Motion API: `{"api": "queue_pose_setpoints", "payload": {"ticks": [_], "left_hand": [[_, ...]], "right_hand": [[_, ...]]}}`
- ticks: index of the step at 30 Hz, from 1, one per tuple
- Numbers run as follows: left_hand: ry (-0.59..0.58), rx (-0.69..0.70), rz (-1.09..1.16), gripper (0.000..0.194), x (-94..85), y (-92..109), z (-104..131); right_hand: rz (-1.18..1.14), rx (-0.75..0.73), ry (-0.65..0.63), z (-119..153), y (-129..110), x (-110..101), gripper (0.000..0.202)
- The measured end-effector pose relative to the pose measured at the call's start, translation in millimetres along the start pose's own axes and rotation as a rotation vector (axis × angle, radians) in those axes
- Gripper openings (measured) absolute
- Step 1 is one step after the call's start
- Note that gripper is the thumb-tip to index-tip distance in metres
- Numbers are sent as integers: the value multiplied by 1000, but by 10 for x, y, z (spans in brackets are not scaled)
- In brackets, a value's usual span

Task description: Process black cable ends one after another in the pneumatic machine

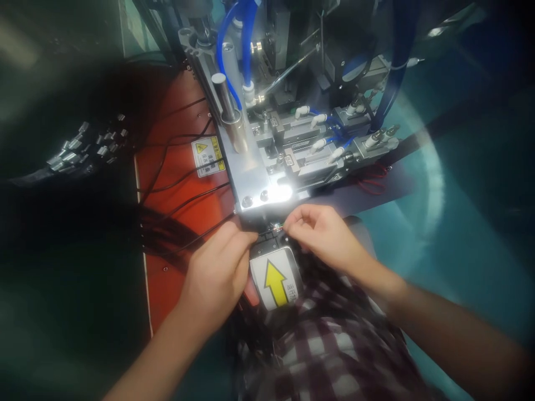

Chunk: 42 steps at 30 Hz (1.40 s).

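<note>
Both hands meet at the front edge of a metal machine (251,181), just above a white label with a yellow arrow (276,281). My left hand (221,267) is closed, its thumb and index finger pinched at the left side of a small dark fixture (270,240). On the right side, my right hand (321,231) pinches near a tiny shiny part (277,227) at the fixture. Whatever lies between the fingertips of either hand is too small to make out.
Pneumatic cylinders (301,145) with blue tubes (248,50) stand behind the hands. Black cables cross the red base plate (184,189), which bears a warning label (209,156). Small shiny metal pieces (75,147) lie at the far left. Plaid cloth (326,345) shows below.
</note>
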<state>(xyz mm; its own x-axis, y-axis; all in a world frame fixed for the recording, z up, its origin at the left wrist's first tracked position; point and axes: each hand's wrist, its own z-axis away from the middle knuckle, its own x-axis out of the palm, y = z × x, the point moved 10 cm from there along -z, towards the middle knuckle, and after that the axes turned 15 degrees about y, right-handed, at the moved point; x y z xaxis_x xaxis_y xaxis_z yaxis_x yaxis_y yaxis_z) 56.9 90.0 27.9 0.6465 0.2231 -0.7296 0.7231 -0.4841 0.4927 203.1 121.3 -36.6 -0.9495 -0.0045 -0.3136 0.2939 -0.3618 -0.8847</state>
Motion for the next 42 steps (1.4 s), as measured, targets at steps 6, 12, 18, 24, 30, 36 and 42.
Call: {"api": "queue_pose_setpoints", "payload": {"ticks": [6,12,18,24,30,36,42], "left_hand": [[-13,-13,-1,21,7,-14,10],[-18,-22,-1,21,26,-11,-2],[-19,-14,-8,22,0,-8,5],[-23,29,-70,21,0,8,21],[-41,55,-96,21,26,22,21],[-30,42,-66,21,23,14,27],[-24,51,-68,22,18,25,20]], "right_hand": [[69,-41,-9,1,-22,-11,8],[62,-58,-30,9,-35,1,8],[86,-42,-46,-20,-28,11,8],[110,-31,-38,-10,-52,8,7],[80,-4,-56,-22,-41,6,6],[-96,48,-22,-13,23,-68,10],[-95,-9,2,-5,-5,-14,12]]}}
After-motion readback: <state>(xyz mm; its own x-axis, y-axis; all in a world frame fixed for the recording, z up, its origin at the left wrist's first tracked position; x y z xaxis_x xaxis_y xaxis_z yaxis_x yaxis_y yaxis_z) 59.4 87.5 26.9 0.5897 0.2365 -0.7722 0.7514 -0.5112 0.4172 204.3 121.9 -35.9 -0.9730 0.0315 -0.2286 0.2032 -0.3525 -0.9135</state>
